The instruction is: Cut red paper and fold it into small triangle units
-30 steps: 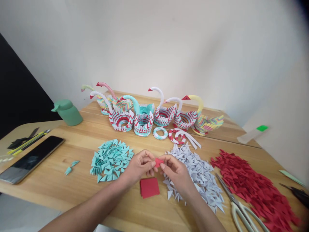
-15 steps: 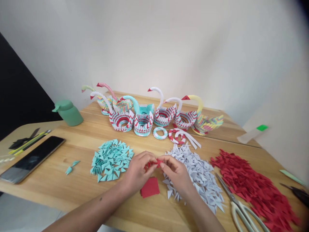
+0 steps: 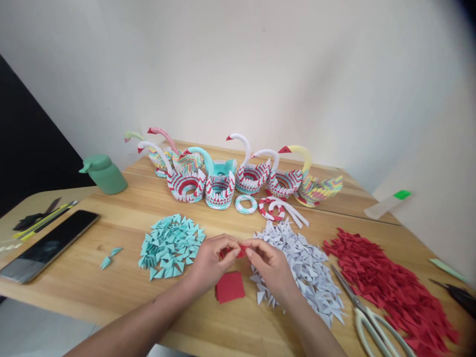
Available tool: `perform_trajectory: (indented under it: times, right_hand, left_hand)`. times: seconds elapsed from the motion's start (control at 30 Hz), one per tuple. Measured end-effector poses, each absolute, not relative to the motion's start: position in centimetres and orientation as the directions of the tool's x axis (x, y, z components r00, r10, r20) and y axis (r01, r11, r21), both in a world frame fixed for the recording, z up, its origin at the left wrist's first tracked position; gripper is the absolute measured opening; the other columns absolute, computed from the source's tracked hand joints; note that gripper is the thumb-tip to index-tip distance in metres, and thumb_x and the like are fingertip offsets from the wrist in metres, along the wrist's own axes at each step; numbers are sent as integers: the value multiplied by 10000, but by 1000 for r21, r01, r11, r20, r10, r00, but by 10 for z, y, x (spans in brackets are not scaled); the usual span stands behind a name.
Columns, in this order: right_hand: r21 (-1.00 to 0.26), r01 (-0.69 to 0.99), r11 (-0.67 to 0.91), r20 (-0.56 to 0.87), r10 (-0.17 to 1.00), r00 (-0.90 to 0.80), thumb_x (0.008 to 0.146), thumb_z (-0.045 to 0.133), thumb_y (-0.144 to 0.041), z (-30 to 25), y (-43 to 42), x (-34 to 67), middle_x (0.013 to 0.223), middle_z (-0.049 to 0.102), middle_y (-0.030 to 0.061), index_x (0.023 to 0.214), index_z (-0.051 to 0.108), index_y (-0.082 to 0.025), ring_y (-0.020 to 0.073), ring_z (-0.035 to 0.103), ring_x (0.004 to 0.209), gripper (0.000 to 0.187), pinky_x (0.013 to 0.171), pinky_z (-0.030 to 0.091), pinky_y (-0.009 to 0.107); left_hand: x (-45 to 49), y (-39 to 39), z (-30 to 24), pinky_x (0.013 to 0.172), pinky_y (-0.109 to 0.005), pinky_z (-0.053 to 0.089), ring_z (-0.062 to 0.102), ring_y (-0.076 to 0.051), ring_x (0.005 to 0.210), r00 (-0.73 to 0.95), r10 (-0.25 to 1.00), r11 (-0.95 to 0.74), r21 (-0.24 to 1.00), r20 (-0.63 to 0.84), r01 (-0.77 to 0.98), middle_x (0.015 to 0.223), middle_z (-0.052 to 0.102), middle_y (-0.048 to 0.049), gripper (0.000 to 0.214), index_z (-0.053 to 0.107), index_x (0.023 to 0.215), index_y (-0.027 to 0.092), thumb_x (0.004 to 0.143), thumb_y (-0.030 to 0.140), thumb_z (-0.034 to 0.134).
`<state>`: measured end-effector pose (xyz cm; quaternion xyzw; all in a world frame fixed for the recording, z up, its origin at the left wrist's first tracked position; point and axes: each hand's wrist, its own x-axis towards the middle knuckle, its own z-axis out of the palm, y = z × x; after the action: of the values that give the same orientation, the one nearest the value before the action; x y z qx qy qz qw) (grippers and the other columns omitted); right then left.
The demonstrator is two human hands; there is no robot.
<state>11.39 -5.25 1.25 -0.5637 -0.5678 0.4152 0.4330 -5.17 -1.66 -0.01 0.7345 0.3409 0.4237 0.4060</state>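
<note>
Between the fingertips of both hands is a small piece of red paper (image 3: 241, 251), mostly covered by the fingers. My left hand (image 3: 216, 258) pinches its left side, and my right hand (image 3: 268, 262) pinches its right side. Just below the hands lies a stack of red paper rectangles (image 3: 230, 287) on the wooden table. A heap of folded white paper triangles (image 3: 301, 267) spreads beside and partly behind my right hand. To the left of my left hand is a heap of folded turquoise triangles (image 3: 171, 247).
Several folded-paper swans (image 3: 220, 191) stand along the back, with a paper ring (image 3: 246, 204) in front. Scissors (image 3: 359, 302) and a red triangle heap (image 3: 390, 287) lie at right. A phone (image 3: 52, 245) and a green lidded container (image 3: 107, 174) are at left.
The fingertips have shifted slightly on the red paper, which stays pinched between both hands. The whole view has moved very slightly; the things on the table lie as before.
</note>
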Motion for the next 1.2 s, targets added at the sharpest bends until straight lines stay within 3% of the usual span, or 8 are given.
perform_trajectory:
  times: [0.4, 0.8, 1.2]
  right_hand:
    - [-958, 288, 10, 12, 1000, 4, 819, 560, -354, 14, -53, 114, 752, 681, 35, 939, 685, -177, 183, 613, 710, 248, 618, 461, 259]
    - [-885, 429, 178, 180, 983, -36, 853, 519, -264, 10, -55, 114, 850, 680, 29, 930, 685, -208, 167, 618, 774, 191, 695, 462, 247]
    - [-889, 424, 174, 173, 984, -40, 851, 521, -262, 12, -54, 114, 852, 680, 40, 935, 684, -205, 175, 617, 760, 192, 683, 468, 260]
  left_hand:
    - [-50, -19, 4, 641, -209, 432, 591, -137, 662, 383, 890, -335, 924, 247, 183, 707, 672, -38, 126, 627, 684, 140, 781, 140, 547]
    - [-49, -19, 4, 610, -206, 412, 553, -126, 605, 393, 898, -292, 934, 195, 204, 651, 667, -28, 156, 668, 689, 131, 783, 202, 565]
    - [-50, -20, 6, 602, -207, 397, 526, -119, 603, 421, 888, -272, 950, 185, 157, 629, 618, -14, 173, 618, 650, 133, 791, 194, 537]
